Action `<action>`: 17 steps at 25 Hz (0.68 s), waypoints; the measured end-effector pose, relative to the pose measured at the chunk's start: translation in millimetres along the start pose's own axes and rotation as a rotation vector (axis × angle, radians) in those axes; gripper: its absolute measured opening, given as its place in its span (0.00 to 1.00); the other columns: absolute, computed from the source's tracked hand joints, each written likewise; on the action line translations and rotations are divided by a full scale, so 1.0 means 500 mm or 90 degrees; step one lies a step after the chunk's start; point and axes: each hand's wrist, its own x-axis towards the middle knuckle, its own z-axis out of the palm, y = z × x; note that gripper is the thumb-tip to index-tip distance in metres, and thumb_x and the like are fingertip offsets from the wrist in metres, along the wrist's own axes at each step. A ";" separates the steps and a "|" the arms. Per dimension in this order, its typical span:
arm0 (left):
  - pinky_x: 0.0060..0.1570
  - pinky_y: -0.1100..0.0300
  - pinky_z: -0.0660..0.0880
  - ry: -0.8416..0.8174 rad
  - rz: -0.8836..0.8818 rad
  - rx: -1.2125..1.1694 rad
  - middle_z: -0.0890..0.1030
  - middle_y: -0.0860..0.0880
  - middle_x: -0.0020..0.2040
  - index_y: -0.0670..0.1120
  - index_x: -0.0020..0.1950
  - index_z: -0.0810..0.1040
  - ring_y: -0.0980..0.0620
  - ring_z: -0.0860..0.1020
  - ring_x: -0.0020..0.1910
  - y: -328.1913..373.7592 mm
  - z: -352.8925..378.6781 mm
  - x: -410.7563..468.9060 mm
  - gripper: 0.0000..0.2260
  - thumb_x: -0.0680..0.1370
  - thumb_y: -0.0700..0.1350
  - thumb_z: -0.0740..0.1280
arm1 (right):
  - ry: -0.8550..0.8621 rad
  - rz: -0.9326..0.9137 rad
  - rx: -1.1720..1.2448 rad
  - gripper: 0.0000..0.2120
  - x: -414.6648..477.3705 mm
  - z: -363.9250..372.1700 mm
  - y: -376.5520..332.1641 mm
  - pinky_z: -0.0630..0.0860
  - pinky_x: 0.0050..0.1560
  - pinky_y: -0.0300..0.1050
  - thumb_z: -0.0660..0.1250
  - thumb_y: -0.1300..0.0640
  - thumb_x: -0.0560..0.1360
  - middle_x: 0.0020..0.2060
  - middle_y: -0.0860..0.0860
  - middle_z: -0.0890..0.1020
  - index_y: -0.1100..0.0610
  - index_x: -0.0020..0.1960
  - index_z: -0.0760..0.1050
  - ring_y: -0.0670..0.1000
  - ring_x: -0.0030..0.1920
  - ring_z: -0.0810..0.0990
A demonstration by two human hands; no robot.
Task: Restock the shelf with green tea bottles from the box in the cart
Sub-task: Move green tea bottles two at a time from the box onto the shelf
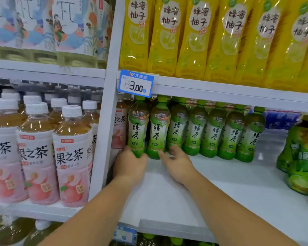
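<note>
A row of several green tea bottles stands at the back of the white shelf (220,183). My left hand (130,166) grips the base of the leftmost green tea bottle (138,128), which stands upright against the shelf's left post. My right hand (176,164) grips the base of the second green tea bottle (158,130) right beside it, thumb in front and fingers behind. Further green tea bottles (212,132) line up to the right. The box and the cart are out of view.
Yellow honey-pomelo bottles (194,36) fill the shelf above, over a blue price tag (135,83). Peach tea bottles (69,153) stand in the bay to the left. Darker green bottles (300,157) stand at the shelf's right. A white upright post (105,121) divides the bays.
</note>
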 end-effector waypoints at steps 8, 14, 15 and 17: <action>0.67 0.54 0.67 -0.203 -0.115 0.003 0.75 0.48 0.69 0.46 0.73 0.71 0.48 0.73 0.68 0.045 -0.070 -0.133 0.23 0.80 0.52 0.65 | -0.113 0.163 0.086 0.28 -0.148 -0.077 -0.071 0.68 0.58 0.40 0.62 0.43 0.80 0.69 0.49 0.73 0.52 0.77 0.64 0.47 0.63 0.74; 0.51 0.65 0.67 -0.308 -0.242 -0.019 0.75 0.49 0.67 0.46 0.75 0.69 0.55 0.72 0.57 0.162 -0.164 -0.284 0.23 0.82 0.52 0.65 | -0.115 0.315 0.131 0.20 -0.332 -0.177 -0.107 0.68 0.41 0.27 0.63 0.43 0.80 0.58 0.43 0.77 0.47 0.69 0.72 0.32 0.46 0.73; 0.50 0.66 0.67 -0.323 -0.253 -0.011 0.75 0.49 0.67 0.47 0.74 0.69 0.56 0.72 0.56 0.188 -0.183 -0.312 0.22 0.82 0.53 0.64 | -0.115 0.341 0.129 0.20 -0.370 -0.198 -0.120 0.68 0.39 0.27 0.64 0.43 0.79 0.56 0.42 0.76 0.48 0.69 0.72 0.32 0.46 0.73; 0.52 0.64 0.68 -0.344 -0.265 0.008 0.76 0.50 0.67 0.48 0.73 0.71 0.55 0.73 0.56 0.236 -0.221 -0.365 0.22 0.81 0.54 0.65 | -0.126 0.372 0.116 0.22 -0.440 -0.240 -0.156 0.68 0.39 0.28 0.64 0.43 0.79 0.56 0.41 0.75 0.49 0.70 0.70 0.34 0.46 0.74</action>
